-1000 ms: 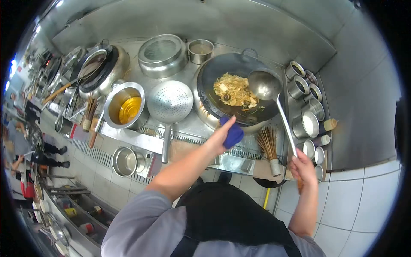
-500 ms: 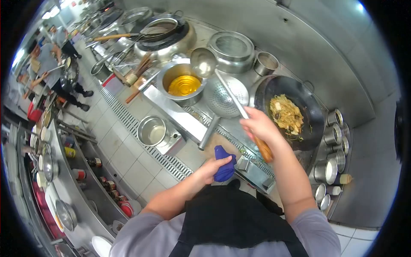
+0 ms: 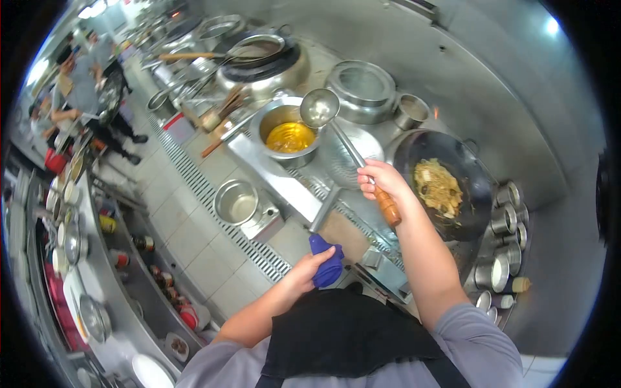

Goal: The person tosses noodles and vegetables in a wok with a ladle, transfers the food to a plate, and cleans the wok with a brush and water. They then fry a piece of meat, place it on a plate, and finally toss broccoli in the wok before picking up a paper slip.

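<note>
My right hand [image 3: 383, 179] grips a long-handled metal ladle [image 3: 319, 108] near its wooden end. The ladle's bowl hangs beside and above the rim of a metal pot [image 3: 261, 128] holding golden oil [image 3: 289, 138]. Under the shaft, a perforated strainer [image 3: 363, 147] rests on the stove top, partly covered. A black wok [image 3: 477, 194] lies right of my right hand, with noodles [image 3: 438, 187] in it. Low in front of my apron, my left hand [image 3: 302, 271] is closed around a bunched purple-blue cloth [image 3: 328, 266].
A smaller pot [image 3: 235, 202] of liquid stands left of the stove edge. Several metal containers [image 3: 506, 220] line the right side. Behind the oil pot are a lidded pot [image 3: 361, 90] and another wok station [image 3: 262, 71]. Co-workers [image 3: 87, 90] stand far left. Shelving [image 3: 123, 258] runs along the left.
My right hand has shifted the ladle slightly left, its bowl still beside the oil pot. My left hand has moved a little left with the cloth. The camera view has shifted slightly.
</note>
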Available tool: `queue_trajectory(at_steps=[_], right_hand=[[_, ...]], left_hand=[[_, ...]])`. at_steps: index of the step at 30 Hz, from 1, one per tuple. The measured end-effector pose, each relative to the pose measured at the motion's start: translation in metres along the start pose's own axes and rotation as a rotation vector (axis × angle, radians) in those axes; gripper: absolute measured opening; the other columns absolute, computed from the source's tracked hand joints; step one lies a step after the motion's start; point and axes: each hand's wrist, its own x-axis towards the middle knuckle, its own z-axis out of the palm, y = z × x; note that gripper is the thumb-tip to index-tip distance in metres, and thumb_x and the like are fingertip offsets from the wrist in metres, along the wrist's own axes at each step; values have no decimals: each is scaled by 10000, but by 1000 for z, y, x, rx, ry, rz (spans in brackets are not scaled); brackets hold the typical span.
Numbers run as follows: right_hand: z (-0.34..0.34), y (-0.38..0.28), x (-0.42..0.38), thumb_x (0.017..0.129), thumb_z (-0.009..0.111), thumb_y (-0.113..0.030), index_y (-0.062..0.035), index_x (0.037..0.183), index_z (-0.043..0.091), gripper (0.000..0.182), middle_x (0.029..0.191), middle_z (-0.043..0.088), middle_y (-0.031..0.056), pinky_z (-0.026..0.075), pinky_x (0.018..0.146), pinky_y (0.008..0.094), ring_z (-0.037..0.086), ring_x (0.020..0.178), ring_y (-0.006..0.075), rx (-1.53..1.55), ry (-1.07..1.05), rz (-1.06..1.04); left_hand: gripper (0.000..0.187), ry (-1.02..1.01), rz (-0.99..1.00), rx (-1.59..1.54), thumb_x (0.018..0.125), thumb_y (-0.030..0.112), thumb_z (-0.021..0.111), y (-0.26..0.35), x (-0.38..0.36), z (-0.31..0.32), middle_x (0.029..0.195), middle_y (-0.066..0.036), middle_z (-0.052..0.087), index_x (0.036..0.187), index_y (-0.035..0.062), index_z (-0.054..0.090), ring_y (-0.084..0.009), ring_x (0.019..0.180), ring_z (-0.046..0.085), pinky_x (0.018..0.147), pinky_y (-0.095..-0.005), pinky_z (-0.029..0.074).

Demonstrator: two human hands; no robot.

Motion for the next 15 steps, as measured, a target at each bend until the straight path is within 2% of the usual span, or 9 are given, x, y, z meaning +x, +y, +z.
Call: queue_trajectory(at_steps=[2,4,5,6,8,11,12,14,15], right_hand=[[-29,-6,-32,878,500,-74,-66,982,489,105,635,460,-13,350,376,243,419,448,67,214,-18,-34],[-60,-1,-74,900,482,-79,-68,1019,499,121,650,447,-19,331,363,225,404,450,47,476,-159,-91],[-69,0,-102,911,464,-83,-65,1070,502,164,655,438,-21,319,353,213,394,449,38,527,-118,-128],[-83,6,-125,910,470,-86,-59,1097,498,191,655,436,-17,320,350,218,393,445,49,594,-77,-173],[-113,22,-160,912,468,-84,-52,1140,489,231,635,434,-16,327,356,222,404,449,62,504,151,-301],[-157,59,-167,819,498,-76,-9,1126,528,315,647,557,98,431,409,327,543,470,187,-596,1109,-202],[-183,71,-173,779,505,-75,15,1063,553,302,723,615,166,474,463,357,595,505,239,-708,1225,-238],[-192,63,-189,786,496,-58,17,1053,566,287,751,634,175,480,472,355,609,516,234,-557,1167,-95],[-203,69,-184,787,492,-50,15,1042,572,275,723,620,157,471,460,351,592,492,225,-543,1164,-122]], left_hand=[[335,-36,-24,65,871,328,629,4,12,10,922,-49,625,1066,59,583,-162,795,617,688,-281,510],[363,-101,-107,24,882,351,598,7,24,22,920,-70,624,1084,51,571,-188,790,622,705,-340,538],[396,-93,-115,65,887,368,569,9,27,34,915,-90,621,1103,37,554,-210,772,624,737,-428,553],[422,-210,-164,22,892,390,544,5,45,27,921,-106,615,1112,29,544,-248,786,632,766,-493,547],[473,-253,-228,86,904,450,486,7,53,54,938,-124,617,1111,30,543,-303,811,640,754,-493,544],[521,-393,-317,189,912,497,429,4,82,85,947,-142,621,1119,32,541,-346,832,641,732,-499,542],[551,-378,-357,230,910,527,409,2,91,100,945,-151,629,1120,35,543,-341,826,644,713,-495,542],[568,-484,-389,297,918,531,387,1,113,129,959,-165,629,1136,25,524,-359,844,643,681,-502,550],[580,-514,-372,322,919,545,373,-3,127,141,963,-162,628,1137,29,523,-349,842,645,674,-500,552]])
